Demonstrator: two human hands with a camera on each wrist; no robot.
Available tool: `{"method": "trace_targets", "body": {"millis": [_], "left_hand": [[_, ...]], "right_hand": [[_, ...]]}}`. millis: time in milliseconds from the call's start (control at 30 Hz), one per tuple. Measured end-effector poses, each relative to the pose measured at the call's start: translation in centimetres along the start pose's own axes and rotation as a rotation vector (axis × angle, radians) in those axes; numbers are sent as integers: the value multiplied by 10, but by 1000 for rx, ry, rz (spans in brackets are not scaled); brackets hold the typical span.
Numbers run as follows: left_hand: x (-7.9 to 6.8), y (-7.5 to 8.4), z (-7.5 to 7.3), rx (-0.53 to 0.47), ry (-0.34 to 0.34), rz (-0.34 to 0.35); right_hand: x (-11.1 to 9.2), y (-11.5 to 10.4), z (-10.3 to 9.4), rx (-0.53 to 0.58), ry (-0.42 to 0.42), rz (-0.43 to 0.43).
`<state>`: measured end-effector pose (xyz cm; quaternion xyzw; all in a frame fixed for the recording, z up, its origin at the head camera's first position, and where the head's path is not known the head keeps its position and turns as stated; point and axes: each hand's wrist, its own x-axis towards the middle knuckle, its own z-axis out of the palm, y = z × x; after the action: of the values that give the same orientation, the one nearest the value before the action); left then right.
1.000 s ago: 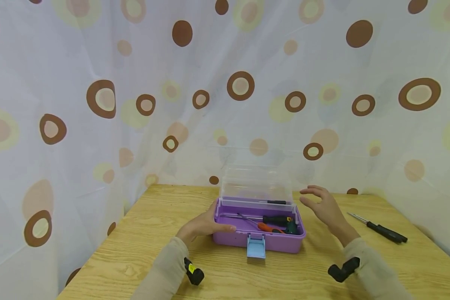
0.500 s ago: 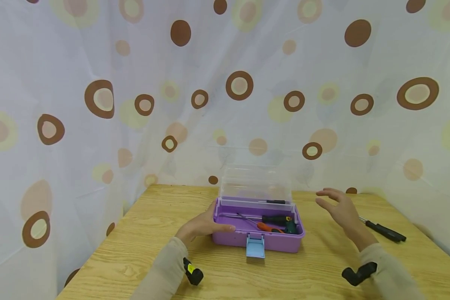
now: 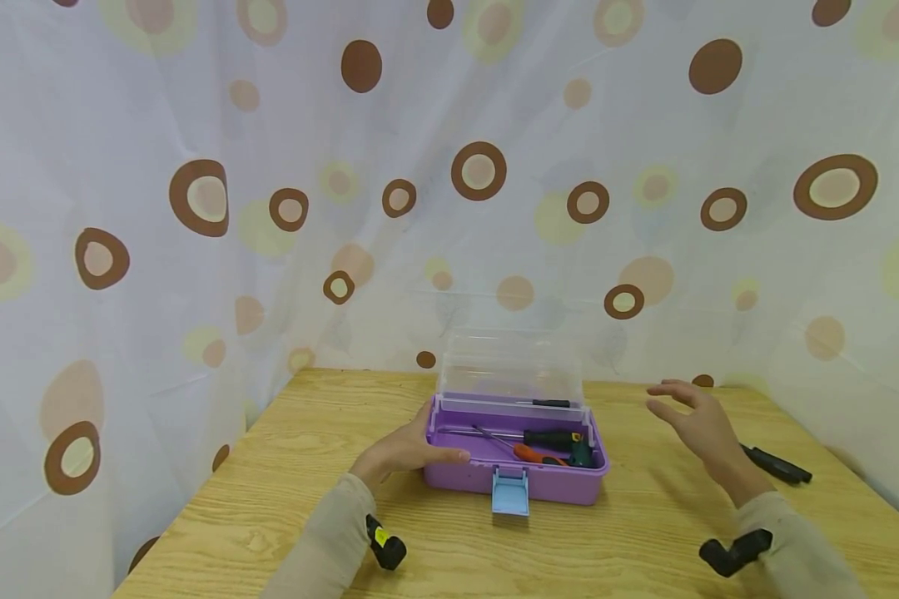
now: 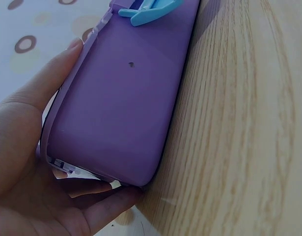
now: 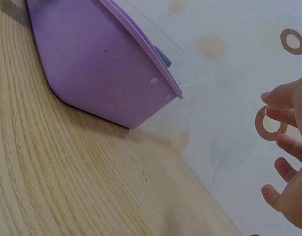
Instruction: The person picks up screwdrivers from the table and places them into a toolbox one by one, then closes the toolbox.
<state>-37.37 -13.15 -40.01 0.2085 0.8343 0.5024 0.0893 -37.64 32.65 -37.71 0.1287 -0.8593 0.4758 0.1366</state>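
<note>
Purple box (image 3: 562, 489): is sitting flat on the wooden table (image 3: 345, 399), with its long front side facing the person.
Left hand (image 3: 400, 452): is gripping the box's left end; the thumb is resting over the front rim, and the fingers are curling round the end wall.
Right hand (image 3: 700, 424): is hovering above the table, holding nothing, between the box and the handles on the right; the thumb and fingers are bending loosely, with a gap between thumb and forefinger.
Clear lid (image 3: 513, 366): is standing raised along the box's back edge.
Blue latch (image 3: 510, 497): is sticking out from the middle of the front side.
Large screwdriver (image 3: 547, 439): is lying lengthwise inside the box, its black handle toward the right end.
Orange handle (image 3: 532, 454): is lying inside, near the front rim.
Green handle (image 3: 582, 455): is resting in the right end; I cannot tell what tool it belongs to.
Small black handle (image 3: 551, 403): is lying near the lid's lower edge; I cannot tell whether it is in the lid or the box.
2 black handles (image 3: 777, 466): are lying side by side on the table, partly hiding behind the right wrist.
Sleeves (image 3: 330, 532): are covering both forearms, with 1 dark wrist camera (image 3: 385, 545) showing on each.
Cloth (image 3: 419, 108): is hanging behind, showing brown, peach and yellow circles.
</note>
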Motion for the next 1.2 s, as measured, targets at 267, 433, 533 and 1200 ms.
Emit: {"method": "trace_targets", "body": {"millis": [267,433,533,1200], "left_hand": [[0,0,0,-9,-2,3],[1,0,0,-11,-2,-2],[1,0,0,-7,-5,6],[0,0,0,-15,-4,8]], "right_hand": [[-4,7,-8,-11,8,12],[-8,13,-13,-17,22,15],[-10,18,-17,-22,27,20],[-23,38,-39,-65,53,68]]}}
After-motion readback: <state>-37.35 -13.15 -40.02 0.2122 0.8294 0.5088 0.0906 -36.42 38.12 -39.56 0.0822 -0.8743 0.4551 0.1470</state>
